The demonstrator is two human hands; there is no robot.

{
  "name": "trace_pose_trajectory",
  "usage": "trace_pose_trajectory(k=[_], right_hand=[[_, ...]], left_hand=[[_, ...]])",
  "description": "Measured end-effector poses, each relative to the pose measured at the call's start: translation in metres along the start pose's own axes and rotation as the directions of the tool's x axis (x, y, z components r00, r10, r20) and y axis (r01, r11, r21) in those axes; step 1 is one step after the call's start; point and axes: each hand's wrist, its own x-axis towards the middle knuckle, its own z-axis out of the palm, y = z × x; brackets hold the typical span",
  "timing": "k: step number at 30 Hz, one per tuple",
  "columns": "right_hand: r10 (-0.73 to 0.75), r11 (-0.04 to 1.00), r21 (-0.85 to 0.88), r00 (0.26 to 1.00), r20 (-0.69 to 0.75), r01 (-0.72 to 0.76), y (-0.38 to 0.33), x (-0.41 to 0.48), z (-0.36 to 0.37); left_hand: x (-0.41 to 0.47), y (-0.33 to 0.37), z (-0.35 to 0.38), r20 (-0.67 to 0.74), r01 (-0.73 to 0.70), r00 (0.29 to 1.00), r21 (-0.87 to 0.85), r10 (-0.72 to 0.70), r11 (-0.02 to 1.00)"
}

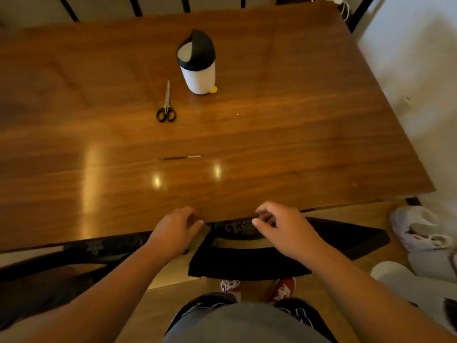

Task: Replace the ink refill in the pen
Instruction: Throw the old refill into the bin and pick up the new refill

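A thin ink refill (179, 157) lies flat on the glossy wooden surface (296, 134), its length running side to side, dark along most of it and pale at the end on the right hand's side. It rests alone, ahead of both hands and roughly between them, with bare wood all around it.

The left hand (173, 232) and right hand (279, 225) hover at the near edge of the surface, apart from each other with a clear gap between. Both have fingers loosely curled inward. The right hand's fingertips are pinched close together, and a small dark shape may sit between them, but it is too blurred to tell what it is or whether anything is held. The left hand's fingers curl toward the surface edge; whether they grip anything cannot be told.

Farther ahead, beyond the refill, a pair of black-handled scissors (166, 105) lies closed, blades pointing away. Just beyond and toward the right-hand side of them stands a white canister with a black domed lid (197, 63), a small yellow object (213, 89) touching its base.

The rest of the surface is open wood. Below its near edge sits a dark chair (247, 263), and red shoes (257, 288) show on the floor.
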Motion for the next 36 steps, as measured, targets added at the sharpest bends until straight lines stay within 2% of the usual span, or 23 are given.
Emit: trace_pose_trajectory(k=[2, 4, 9, 15, 17, 21, 25, 36], right_hand=[[-0.013, 1.0, 0.01, 0.996, 0.087, 0.012, -0.013, 0.032, -0.005], [-0.006, 1.0, -0.023, 0.991, 0.132, 0.009, -0.026, 0.067, -0.01], [-0.126, 0.943, -0.302, 0.99, 0.057, 0.137, -0.06, 0.138, 0.003], [-0.365, 0.808, -0.506, 0.931, -0.025, 0.303, -0.116, 0.21, 0.037], [-0.397, 0.77, -0.553, 0.917, -0.025, 0.318, -0.127, 0.223, 0.047], [-0.391, 0.741, -0.6, 0.92, -0.02, 0.302, -0.137, 0.246, 0.067], [-0.447, 0.698, -0.647, 0.893, -0.061, 0.305, -0.139, 0.256, 0.076], [-0.398, 0.711, -0.653, 0.915, -0.068, 0.261, -0.145, 0.273, 0.08]], left_hand=[[0.022, -0.002, 0.003, -0.049, -0.035, 0.998, 0.249, 0.048, 0.968], [0.043, -0.004, 0.004, -0.107, -0.004, 0.993, 0.365, 0.047, 0.931], [0.075, -0.017, 0.021, -0.212, 0.193, 0.969, 0.333, -0.126, 0.923], [0.09, -0.03, 0.039, -0.267, 0.253, 0.95, 0.349, -0.163, 0.903], [0.09, -0.031, 0.045, -0.28, 0.244, 0.949, 0.35, -0.148, 0.904], [0.094, -0.037, 0.051, -0.298, 0.247, 0.944, 0.35, -0.143, 0.904], [0.096, -0.041, 0.054, -0.307, 0.239, 0.943, 0.355, -0.129, 0.904], [0.096, -0.043, 0.053, -0.35, 0.212, 0.933, 0.352, -0.082, 0.912]])
